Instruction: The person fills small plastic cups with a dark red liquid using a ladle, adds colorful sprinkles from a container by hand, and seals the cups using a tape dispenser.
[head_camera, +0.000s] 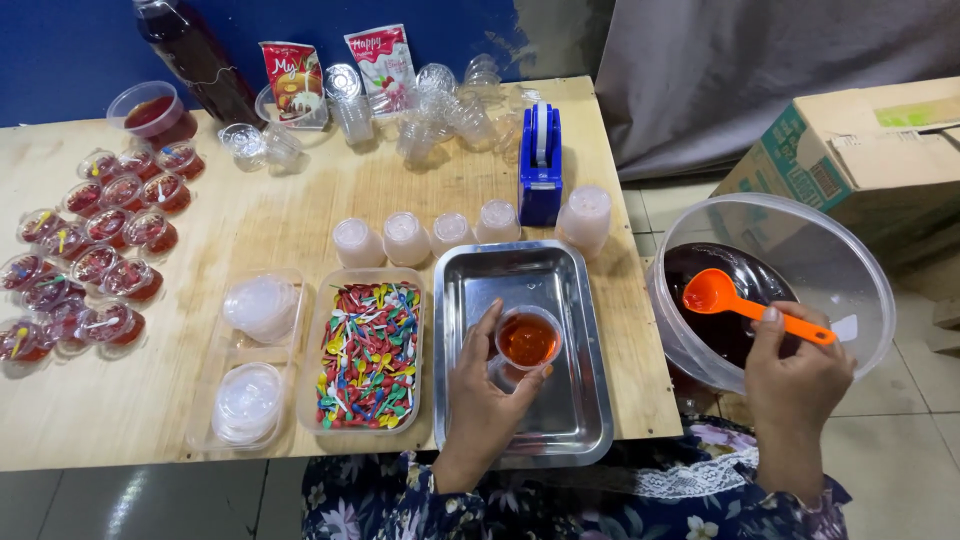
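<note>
Wooden table (280, 205) with trays and cups

On it lie a steel tray (575, 400), a tub of coloured spoons (368, 355), a lid tub (250, 365), sealed red cups (95, 255) and a blue tape dispenser (540, 165).

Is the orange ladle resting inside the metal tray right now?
No, the right hand holds the orange ladle over the big clear bowl, beside the metal tray.

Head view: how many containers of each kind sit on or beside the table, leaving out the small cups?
Steel tray: 1
Rectangular plastic tubs: 2
Large clear bowl: 1
Small round tub of red liquid: 1
Dark bottle: 1
Total: 6
</note>
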